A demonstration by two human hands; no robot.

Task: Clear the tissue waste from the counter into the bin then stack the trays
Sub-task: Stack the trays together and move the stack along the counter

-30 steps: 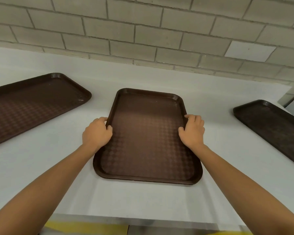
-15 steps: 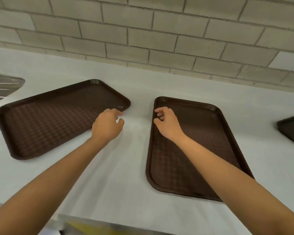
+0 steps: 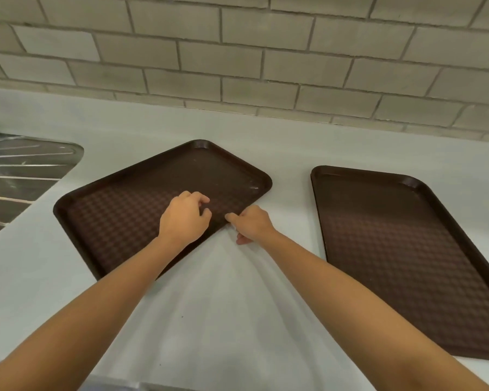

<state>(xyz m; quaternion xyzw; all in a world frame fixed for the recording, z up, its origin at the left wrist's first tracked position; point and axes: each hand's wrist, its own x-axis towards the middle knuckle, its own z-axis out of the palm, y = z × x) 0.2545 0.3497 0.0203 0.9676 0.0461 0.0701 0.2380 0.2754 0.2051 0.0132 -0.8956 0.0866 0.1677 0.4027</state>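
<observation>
No tissue waste shows anywhere on the tabletop, so we judge the clearing part done, though the bin is out of view and we cannot check it. The stacking is hardly begun: both trays in view lie flat and apart, nothing on top of either.

The angled tray is the one in hand. Our right hand is at its near right edge, thumb on the rim and fingers tucked down toward the underside, pinching that rim. Our left hand hovers over the floor of the angled tray, fingers loosely curled and holding nothing we can see. We cannot tell whether it touches the surface.

The second tray lies to the right of the angled tray, well apart from it, with bare tabletop between. What is left, as we read it, is to lift one onto the other and square the edges.

A metal drainboard sits left of the angled tray, and a brick wall runs behind it. Nothing lies between the two trays to block the move.
</observation>
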